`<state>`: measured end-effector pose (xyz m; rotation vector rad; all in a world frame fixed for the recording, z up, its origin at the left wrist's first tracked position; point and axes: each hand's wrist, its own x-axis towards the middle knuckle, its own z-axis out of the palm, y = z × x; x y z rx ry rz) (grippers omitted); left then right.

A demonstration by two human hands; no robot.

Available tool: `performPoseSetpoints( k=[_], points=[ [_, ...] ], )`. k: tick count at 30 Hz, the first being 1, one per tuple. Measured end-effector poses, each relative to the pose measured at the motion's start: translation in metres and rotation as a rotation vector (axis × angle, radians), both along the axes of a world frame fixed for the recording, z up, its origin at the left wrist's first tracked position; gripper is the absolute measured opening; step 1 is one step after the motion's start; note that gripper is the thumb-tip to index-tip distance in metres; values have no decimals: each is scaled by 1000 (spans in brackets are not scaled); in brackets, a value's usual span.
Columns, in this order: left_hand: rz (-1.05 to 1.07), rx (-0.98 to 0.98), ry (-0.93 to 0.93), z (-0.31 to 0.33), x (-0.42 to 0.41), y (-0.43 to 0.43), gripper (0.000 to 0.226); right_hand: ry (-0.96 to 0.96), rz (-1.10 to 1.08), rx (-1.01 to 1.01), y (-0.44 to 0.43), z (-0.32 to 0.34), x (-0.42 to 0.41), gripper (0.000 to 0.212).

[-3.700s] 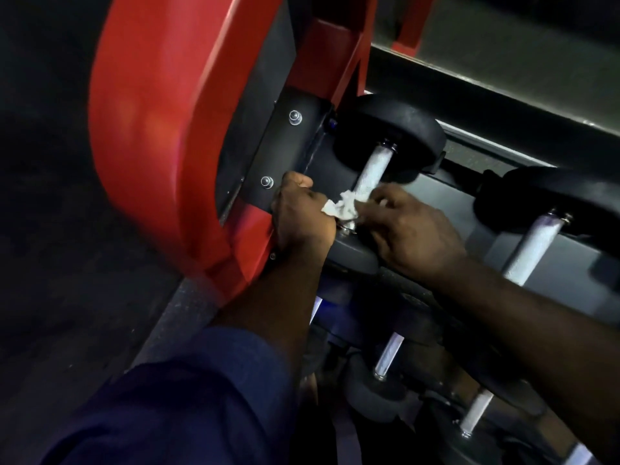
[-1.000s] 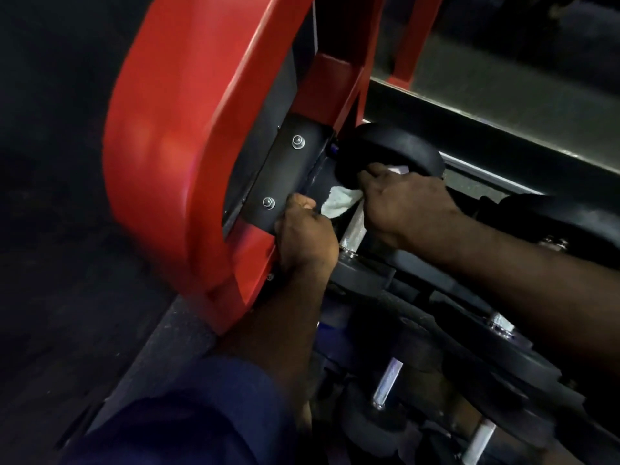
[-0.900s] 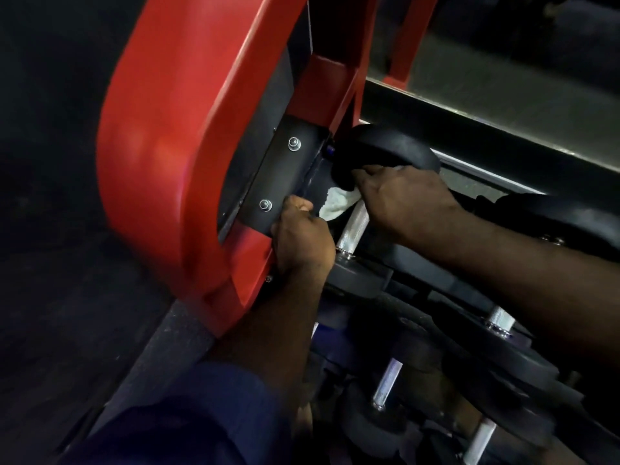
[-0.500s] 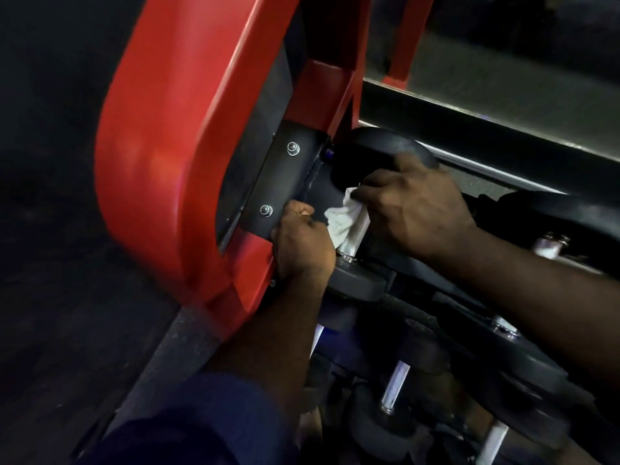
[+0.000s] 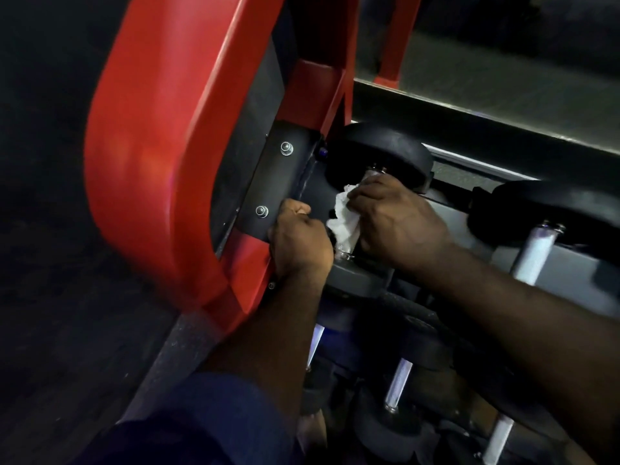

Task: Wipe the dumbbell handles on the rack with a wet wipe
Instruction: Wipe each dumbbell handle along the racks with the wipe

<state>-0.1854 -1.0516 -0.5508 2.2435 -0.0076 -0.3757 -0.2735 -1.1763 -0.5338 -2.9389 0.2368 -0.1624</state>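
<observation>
The leftmost dumbbell (image 5: 379, 152) lies on the top shelf of the rack, its black head up against the red end frame. My right hand (image 5: 396, 223) grips its silver handle through a crumpled white wet wipe (image 5: 344, 219), so most of the handle is hidden. My left hand (image 5: 298, 239) is a fist beside the wipe, at the near head of the same dumbbell; what its fingers hold is hidden.
The red rack frame (image 5: 161, 156) with a bolted black plate (image 5: 278, 182) stands close on the left. A second dumbbell handle (image 5: 533, 253) lies to the right. Lower shelves carry more dumbbells (image 5: 399, 380). Dark floor lies to the left.
My right hand with the wipe slid down the handle from the far head toward the near head. The left hand stayed put.
</observation>
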Motion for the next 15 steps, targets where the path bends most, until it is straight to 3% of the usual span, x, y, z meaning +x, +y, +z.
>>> performPoseSetpoints(
  k=[4,9,13,15],
  points=[
    [-14,0,-14,3,-1,0,31,-38,-77,-1,14,-1,-10,39],
    [-19,-22,6,-3,1,-1,29,-46,36,-86,5,-9,-4,29],
    [-30,-45,11,-6,2,0,28,-103,-44,-30,-9,-3,-10,12],
    [-43,-57,10,-6,1,1,28,-157,-75,-43,-13,-5,-10,18]
  ],
)
